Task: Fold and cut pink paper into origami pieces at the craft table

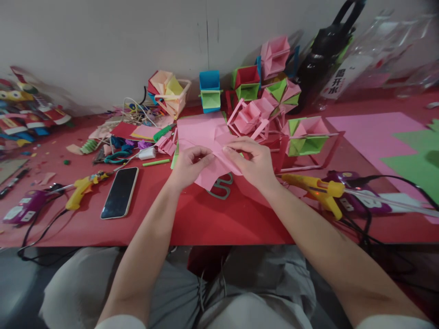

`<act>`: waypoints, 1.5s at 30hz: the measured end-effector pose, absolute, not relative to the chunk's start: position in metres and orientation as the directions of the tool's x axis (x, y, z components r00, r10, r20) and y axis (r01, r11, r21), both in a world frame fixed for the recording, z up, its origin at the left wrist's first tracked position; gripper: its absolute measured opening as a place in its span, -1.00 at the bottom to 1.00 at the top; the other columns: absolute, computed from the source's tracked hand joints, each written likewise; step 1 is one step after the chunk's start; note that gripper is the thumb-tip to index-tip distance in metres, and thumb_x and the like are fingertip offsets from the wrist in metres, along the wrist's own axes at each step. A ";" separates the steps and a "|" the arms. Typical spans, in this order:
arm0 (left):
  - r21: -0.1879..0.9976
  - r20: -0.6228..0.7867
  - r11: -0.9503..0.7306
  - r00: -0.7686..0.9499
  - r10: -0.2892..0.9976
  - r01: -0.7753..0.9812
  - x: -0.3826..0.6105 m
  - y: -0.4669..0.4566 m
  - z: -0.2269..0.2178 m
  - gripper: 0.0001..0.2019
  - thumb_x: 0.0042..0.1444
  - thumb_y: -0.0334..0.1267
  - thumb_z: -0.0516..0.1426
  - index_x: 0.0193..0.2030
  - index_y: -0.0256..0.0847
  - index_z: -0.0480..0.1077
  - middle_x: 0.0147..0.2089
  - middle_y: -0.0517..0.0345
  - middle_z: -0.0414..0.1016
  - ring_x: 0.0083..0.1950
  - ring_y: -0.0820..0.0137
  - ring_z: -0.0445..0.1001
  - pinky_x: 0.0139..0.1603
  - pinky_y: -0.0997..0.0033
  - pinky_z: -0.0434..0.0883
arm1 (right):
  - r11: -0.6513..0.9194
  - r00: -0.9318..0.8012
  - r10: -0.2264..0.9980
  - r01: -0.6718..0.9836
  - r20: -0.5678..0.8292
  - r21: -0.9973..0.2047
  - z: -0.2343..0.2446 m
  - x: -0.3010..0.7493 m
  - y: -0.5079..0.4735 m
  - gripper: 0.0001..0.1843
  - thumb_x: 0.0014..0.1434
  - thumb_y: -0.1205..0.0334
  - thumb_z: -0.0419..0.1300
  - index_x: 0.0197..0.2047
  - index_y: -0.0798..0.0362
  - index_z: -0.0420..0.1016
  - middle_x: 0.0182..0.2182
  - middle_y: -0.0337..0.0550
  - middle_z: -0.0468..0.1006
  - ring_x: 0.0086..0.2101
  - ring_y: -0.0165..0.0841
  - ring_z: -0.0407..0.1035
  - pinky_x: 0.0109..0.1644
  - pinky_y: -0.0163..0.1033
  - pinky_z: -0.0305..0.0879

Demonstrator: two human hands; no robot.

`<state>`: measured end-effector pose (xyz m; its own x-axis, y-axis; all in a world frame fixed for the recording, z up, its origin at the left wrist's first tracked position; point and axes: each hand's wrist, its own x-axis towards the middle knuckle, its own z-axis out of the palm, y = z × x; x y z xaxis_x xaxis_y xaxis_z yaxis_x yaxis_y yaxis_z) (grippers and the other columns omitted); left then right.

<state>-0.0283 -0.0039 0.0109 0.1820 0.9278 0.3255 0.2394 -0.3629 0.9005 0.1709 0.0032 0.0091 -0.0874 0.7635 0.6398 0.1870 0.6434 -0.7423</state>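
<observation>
Between my hands is a creased sheet of pink paper, raised a little over the red table. My left hand pinches its left part between thumb and forefinger. On the right side, my right hand grips the paper with thumb and fingers. More pink paper lies flat just behind, over some green sheets. Partly covered by the held paper, grey scissors rest on the table with their handles showing.
Folded paper lanterns stand along the wall. A phone and a yellow glue gun lie left; another glue gun with cables lies right. A black bottle stands at the back right. Paper scraps clutter the left.
</observation>
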 end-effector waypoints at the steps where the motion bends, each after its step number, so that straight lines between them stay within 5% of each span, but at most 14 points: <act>1: 0.901 0.323 -0.363 0.190 0.927 0.238 -0.029 -0.004 0.011 -0.78 0.13 -0.10 0.27 -0.33 -0.23 0.50 -0.37 0.14 0.54 -0.34 0.43 0.46 -0.29 0.44 0.45 | 0.635 -0.095 0.771 0.177 0.630 -0.752 0.009 0.172 0.004 -0.94 0.20 0.21 0.36 -0.29 -0.11 0.70 -0.24 -0.22 0.69 -0.18 -0.27 0.56 -0.03 -0.08 0.52; 8: 0.904 0.278 -0.347 0.275 0.920 0.249 -0.032 -0.005 0.014 -0.80 0.12 -0.12 0.28 -0.36 -0.23 0.51 -0.37 0.12 0.54 -0.33 0.42 0.46 -0.27 0.43 0.44 | 0.487 -0.174 0.868 0.110 0.465 -0.867 0.011 0.176 0.008 -0.94 0.13 0.17 0.40 -0.32 -0.06 0.71 -0.29 -0.22 0.71 -0.25 -0.28 0.58 -0.09 -0.11 0.53; 16: 0.905 0.241 -0.326 0.300 0.923 0.272 -0.030 -0.008 0.015 -0.78 0.17 -0.12 0.26 -0.33 -0.26 0.56 -0.34 0.08 0.62 -0.32 0.40 0.51 -0.24 0.42 0.45 | 0.454 -0.154 0.885 0.083 0.439 -0.887 0.014 0.177 0.007 -0.93 0.12 0.17 0.40 -0.34 -0.04 0.69 -0.29 -0.19 0.70 -0.22 -0.26 0.58 -0.02 -0.08 0.50; 24: 0.905 0.331 -0.364 0.173 0.928 0.221 -0.025 -0.007 0.013 -0.76 0.13 -0.09 0.29 -0.30 -0.26 0.60 -0.33 0.09 0.63 -0.31 0.40 0.52 -0.27 0.43 0.47 | 0.399 -0.170 0.908 0.061 0.384 -0.915 0.017 0.177 0.004 -0.88 0.14 0.12 0.40 -0.31 -0.02 0.70 -0.30 -0.19 0.70 -0.22 -0.27 0.56 0.00 -0.11 0.47; 38: 0.909 0.376 -0.393 0.132 0.917 0.138 -0.017 -0.007 0.008 -0.73 0.07 -0.04 0.36 -0.31 -0.24 0.61 -0.31 0.07 0.66 -0.29 0.39 0.57 -0.21 0.38 0.54 | 0.487 -0.262 0.848 0.040 0.461 -0.872 0.014 0.173 0.003 -0.88 0.18 0.13 0.38 -0.25 -0.05 0.71 -0.27 -0.19 0.72 -0.23 -0.30 0.57 -0.11 -0.17 0.51; 45: 0.868 0.478 -0.482 0.066 0.876 0.117 -0.016 -0.009 0.008 -0.84 0.06 -0.20 0.38 -0.33 -0.23 0.58 -0.35 0.13 0.63 -0.32 0.44 0.56 -0.25 0.44 0.53 | 0.597 -0.268 0.786 0.095 0.557 -0.797 0.013 0.173 0.000 -0.89 0.24 0.16 0.34 -0.19 -0.06 0.70 -0.23 -0.17 0.70 -0.19 -0.28 0.56 -0.06 -0.13 0.51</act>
<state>-0.0163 -0.0087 0.0078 0.0661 0.8761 0.4775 0.1171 -0.4821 0.8683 0.1728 0.0002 0.0128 -0.2676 0.7861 0.5572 0.0951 0.5970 -0.7966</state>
